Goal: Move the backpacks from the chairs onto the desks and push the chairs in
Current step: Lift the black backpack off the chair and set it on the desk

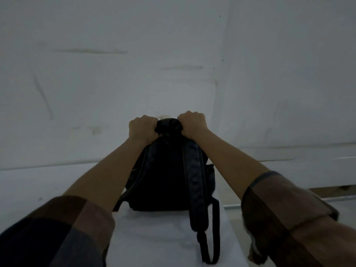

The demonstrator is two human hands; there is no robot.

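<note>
Both hands, left hand (143,129) and right hand (193,123), grasp the black backpack (165,178) upright on the white desk (154,239) by a pale wall (115,64).

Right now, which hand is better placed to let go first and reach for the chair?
Neither clearly: left hand and right hand both grip the backpack top on the desk. No chair visible.

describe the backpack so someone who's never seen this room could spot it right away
Against the pale wall is a white desk. The backpack stands upright on it, gripped at the top by the left hand and right hand. It is the only black thing there.
</note>
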